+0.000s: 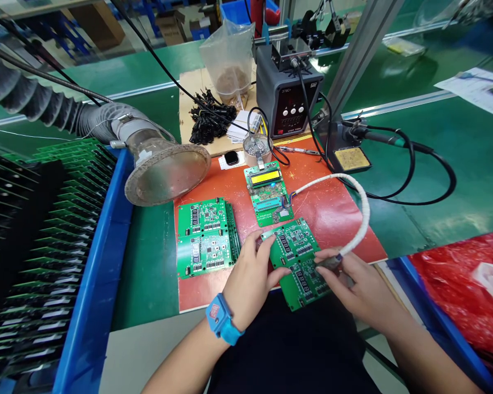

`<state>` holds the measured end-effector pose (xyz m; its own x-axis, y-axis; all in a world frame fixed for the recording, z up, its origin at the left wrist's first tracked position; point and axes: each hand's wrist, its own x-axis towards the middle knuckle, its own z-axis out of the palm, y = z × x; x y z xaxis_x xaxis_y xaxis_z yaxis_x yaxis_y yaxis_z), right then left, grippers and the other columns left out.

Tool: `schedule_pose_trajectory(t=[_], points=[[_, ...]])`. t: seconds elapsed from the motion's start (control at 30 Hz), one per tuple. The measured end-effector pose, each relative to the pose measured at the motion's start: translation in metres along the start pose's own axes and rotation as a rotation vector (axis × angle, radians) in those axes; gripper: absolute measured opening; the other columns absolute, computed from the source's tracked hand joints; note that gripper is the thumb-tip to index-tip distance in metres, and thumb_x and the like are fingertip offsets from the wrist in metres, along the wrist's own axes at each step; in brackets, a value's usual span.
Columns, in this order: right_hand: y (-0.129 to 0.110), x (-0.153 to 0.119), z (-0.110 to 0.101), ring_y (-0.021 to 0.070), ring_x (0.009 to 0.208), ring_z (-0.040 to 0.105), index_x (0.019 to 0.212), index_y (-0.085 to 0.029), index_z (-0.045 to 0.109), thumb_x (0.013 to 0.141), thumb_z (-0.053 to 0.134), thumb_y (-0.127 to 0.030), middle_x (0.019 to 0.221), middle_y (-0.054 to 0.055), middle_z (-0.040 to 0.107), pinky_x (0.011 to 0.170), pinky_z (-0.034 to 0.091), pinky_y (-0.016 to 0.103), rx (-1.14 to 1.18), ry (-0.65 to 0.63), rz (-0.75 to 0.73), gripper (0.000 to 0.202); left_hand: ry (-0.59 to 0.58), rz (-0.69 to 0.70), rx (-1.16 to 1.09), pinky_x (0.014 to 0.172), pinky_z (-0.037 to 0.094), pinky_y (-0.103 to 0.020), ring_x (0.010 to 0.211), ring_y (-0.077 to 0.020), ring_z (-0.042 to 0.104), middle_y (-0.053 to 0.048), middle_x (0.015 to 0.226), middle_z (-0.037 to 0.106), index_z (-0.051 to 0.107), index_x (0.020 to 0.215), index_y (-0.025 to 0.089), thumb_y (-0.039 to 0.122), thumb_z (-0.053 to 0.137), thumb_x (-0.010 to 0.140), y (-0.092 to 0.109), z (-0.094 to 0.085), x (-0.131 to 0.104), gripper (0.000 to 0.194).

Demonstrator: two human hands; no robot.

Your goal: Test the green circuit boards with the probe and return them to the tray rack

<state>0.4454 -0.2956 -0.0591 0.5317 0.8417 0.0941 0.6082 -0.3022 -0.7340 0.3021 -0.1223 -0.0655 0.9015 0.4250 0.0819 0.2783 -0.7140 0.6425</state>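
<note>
My left hand (248, 276), in a blue wrist strap (219, 320), grips the left edge of a green circuit board (298, 241) that carries two display blocks. The board is tilted over the front edge of the red mat. In my right hand (359, 287) is a dark connector head (331, 262), held against the board's right side; its contact tip is hidden by my fingers. A white-wrapped cable (365, 213) loops from it to a green programmer board (265, 200) with a lit yellow screen. A stack of similar circuit boards (205, 241) lies to the left.
A blue bin (86, 295) packed with upright boards stands left, below a fume extractor hose (168, 172). Behind the red mat (205, 290) are a soldering station (287, 98) and black cables (211, 117). An iron holder (351, 158) and a red-lined bin (456, 279) are right.
</note>
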Motion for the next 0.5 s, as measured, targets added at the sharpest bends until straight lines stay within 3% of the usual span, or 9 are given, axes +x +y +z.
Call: schedule_pose_trajectory(t=[0.2,0.5], points=[[0.0010,0.0000,0.0001,0.0158,0.082,0.067,0.105,-0.021,0.054,0.091,0.052,-0.023,0.093,0.005,0.067,0.072,0.057,0.026,0.003,0.000,-0.013,0.015,-0.017,0.004,0.019,0.101,0.048,-0.045,0.125,-0.0311,0.049,-0.018,0.133,0.042,0.042,0.131,0.016,0.034,0.068,0.081,0.0002,-0.0004,0.0003,0.059],[0.0006,0.0019,0.0001,0.0146,0.083,0.066,0.106,-0.023,0.053,0.091,0.052,-0.021,0.093,0.004,0.067,0.073,0.056,0.024,-0.023,0.007,-0.041,0.016,-0.017,-0.006,0.020,0.102,0.047,-0.044,0.124,-0.0295,0.049,-0.016,0.132,0.042,0.041,0.131,0.019,0.035,0.068,0.081,0.0009,0.0003,-0.0014,0.059]])
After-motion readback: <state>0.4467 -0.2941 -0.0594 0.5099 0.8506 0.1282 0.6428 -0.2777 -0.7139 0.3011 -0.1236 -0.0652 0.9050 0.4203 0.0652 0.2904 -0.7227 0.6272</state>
